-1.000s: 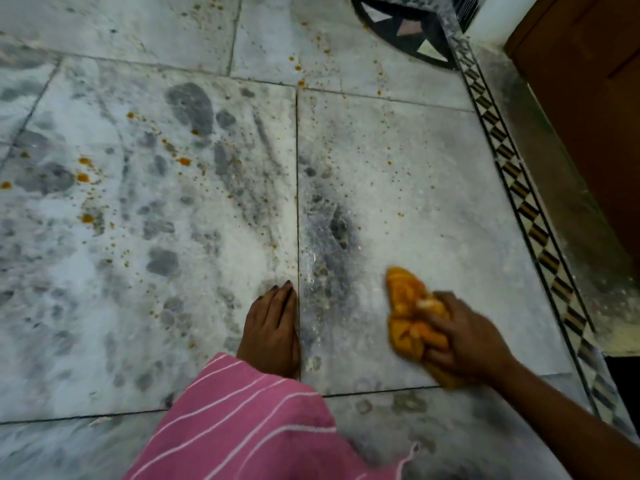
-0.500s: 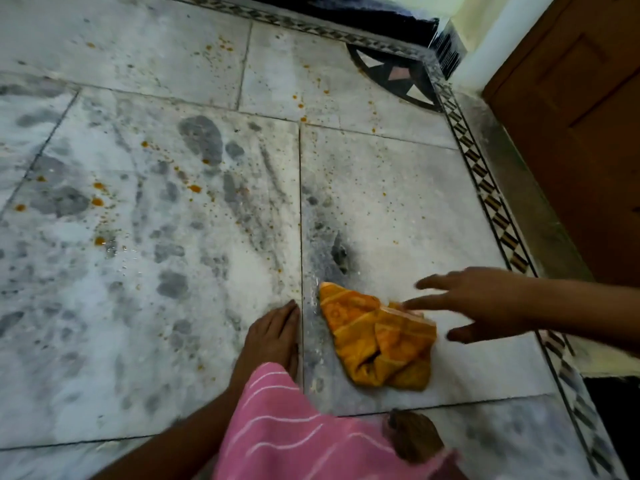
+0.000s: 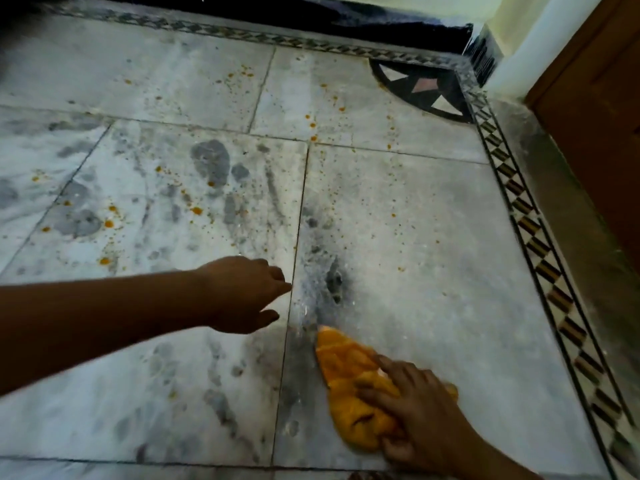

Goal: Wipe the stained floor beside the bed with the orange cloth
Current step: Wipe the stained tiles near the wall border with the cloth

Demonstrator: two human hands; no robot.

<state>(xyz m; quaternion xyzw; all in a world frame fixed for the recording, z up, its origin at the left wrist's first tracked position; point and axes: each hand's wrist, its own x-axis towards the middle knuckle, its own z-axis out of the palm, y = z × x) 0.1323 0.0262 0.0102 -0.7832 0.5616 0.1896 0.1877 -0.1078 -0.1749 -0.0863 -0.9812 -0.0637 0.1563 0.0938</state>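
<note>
While my right hand (image 3: pixel 422 420) lies over the cloth (image 3: pixel 346 368), its fingers curve round the bunch and the thumb tucks in at the near end, so I am grasping it and holding it down. The cloth is orange, soft and creased, gathered into a long wedge whose tip points away from me. It sits on the right-hand tile near the floor's (image 3: pixel 433 237) near edge, just right of the joint (image 3: pixel 299 216) and just short of a dark smudge (image 3: pixel 334 280).

The floor is grey-white marble in large slabs, dusty and mottled, flecked with small orange spots (image 3: pixel 196 210), thickest left of the joint. My left hand (image 3: pixel 242 292) reaches in from the left, fingers loosely bent, holding nothing, its tips close to the joint.

Bare marble lies open ahead and to the right as far as the border (image 3: pixel 540 247), a dark band inlaid with slanted checks, with brown wood (image 3: pixel 595 133) beyond it.

Half a second ago my right hand was clear of the cloth with its fingers out straight, and my left was planted flat on the floor nearer me.
</note>
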